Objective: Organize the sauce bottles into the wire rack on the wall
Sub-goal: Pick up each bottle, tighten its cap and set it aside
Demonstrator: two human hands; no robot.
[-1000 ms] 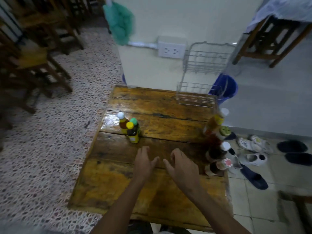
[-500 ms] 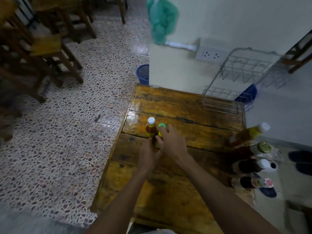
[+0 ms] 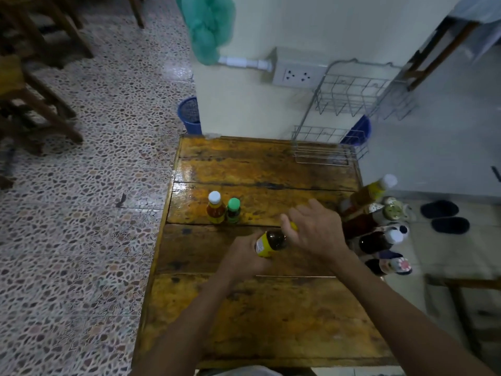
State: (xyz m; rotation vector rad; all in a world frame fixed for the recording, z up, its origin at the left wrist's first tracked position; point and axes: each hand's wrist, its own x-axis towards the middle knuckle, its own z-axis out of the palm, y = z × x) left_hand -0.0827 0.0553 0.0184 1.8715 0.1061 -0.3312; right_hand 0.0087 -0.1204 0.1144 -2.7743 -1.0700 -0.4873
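Over the middle of the wooden table (image 3: 271, 316) a small dark sauce bottle with a yellow label (image 3: 269, 243) is tilted. My left hand (image 3: 244, 257) grips its base, and my right hand (image 3: 314, 229) covers its yellow cap end, fingers curled round it. Two small bottles stand further back: one with a white cap (image 3: 215, 207) and one with a green cap (image 3: 233, 210). Several larger bottles (image 3: 374, 221) crowd the table's right edge. The two-tier wire rack (image 3: 349, 104) hangs on the wall at the far right corner, with nothing in it.
A white socket box (image 3: 296, 73) is fixed to the wall left of the rack. A green bag (image 3: 210, 25) hangs above. Blue baskets (image 3: 189, 115) stand on the floor behind the table. Wooden chairs (image 3: 35, 85) stand at left, and shoes (image 3: 444, 215) lie at right.
Both hands reached the cluster of small bottles, took the yellow-capped one and brought it back toward me, tilted. The other two small bottles stayed standing.
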